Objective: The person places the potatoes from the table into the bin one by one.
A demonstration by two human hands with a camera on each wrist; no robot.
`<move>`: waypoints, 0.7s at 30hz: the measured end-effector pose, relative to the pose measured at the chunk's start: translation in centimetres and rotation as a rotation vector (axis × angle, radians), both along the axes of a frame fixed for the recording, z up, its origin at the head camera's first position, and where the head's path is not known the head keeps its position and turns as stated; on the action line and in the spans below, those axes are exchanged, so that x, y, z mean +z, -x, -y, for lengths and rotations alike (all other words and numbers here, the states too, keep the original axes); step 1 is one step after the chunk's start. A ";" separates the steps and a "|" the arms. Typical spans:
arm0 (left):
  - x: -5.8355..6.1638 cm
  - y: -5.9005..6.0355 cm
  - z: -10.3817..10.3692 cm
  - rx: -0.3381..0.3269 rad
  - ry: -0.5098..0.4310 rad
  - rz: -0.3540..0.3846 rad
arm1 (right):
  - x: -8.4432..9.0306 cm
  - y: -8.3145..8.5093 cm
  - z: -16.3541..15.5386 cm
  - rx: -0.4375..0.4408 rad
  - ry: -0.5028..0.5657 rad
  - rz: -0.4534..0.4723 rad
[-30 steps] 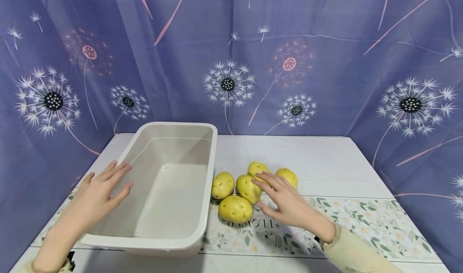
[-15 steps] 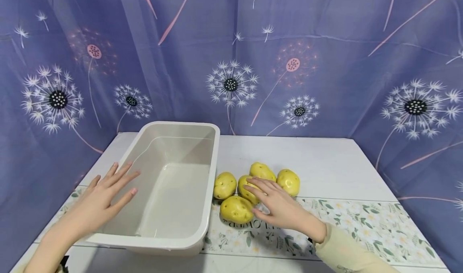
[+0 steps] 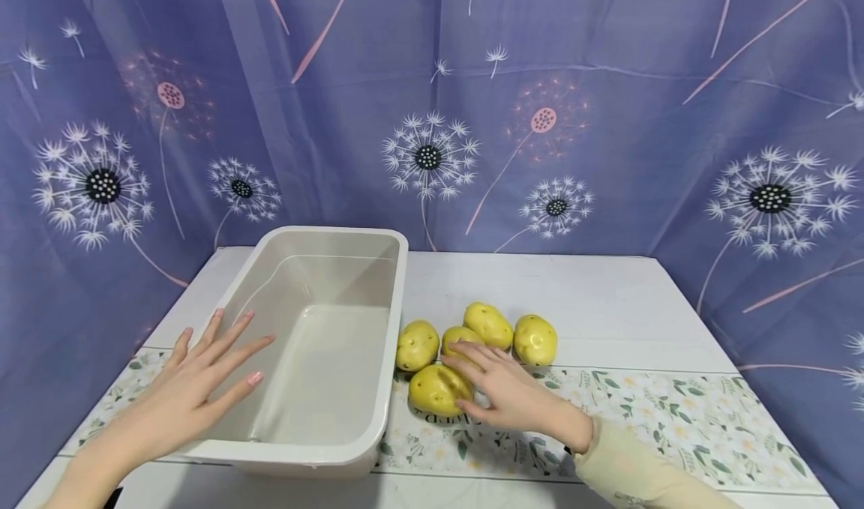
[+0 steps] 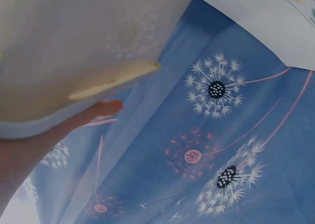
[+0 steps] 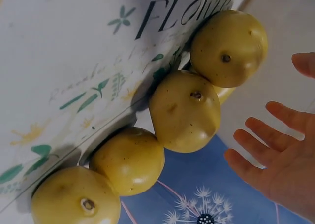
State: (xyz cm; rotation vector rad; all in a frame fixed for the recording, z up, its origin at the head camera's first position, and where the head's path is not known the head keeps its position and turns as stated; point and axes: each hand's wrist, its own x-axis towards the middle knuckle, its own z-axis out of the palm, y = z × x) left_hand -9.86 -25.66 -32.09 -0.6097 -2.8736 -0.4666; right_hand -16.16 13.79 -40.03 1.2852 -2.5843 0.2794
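Several yellow potatoes lie in a loose cluster in the head view: a front potato (image 3: 435, 393), a left potato (image 3: 417, 345), a middle potato (image 3: 460, 338), a back potato (image 3: 489, 324) and a right potato (image 3: 535, 340). My right hand (image 3: 509, 390) hovers with extended fingers over the front and middle ones, partly covering them. In the right wrist view its fingers (image 5: 256, 145) appear apart from the potatoes. My left hand (image 3: 192, 385), fingers spread, overlaps the left side of a pale grey tub (image 3: 394, 321). The left wrist view shows its fingertip near the tub wall (image 4: 74, 42).
The deep tub stands left of the potatoes with nothing in it. A floral runner (image 3: 675, 419) crosses the white table (image 3: 560, 284) under the potatoes. Purple dandelion-print curtains (image 3: 324, 134) enclose the back and both sides.
My right hand has moved left toward the front potato, uncovering the back and right ones. My left hand has shifted a little right over the tub. The potatoes have stayed put.
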 end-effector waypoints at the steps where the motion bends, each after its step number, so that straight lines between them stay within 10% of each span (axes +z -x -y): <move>1: -0.1 0.0 0.2 -0.006 -0.003 -0.012 | 0.0 0.0 0.0 0.003 -0.005 -0.001; 21: -0.4 0.2 1.4 0.010 0.001 -0.013 | -1.0 0.4 1.2 0.058 -0.037 0.021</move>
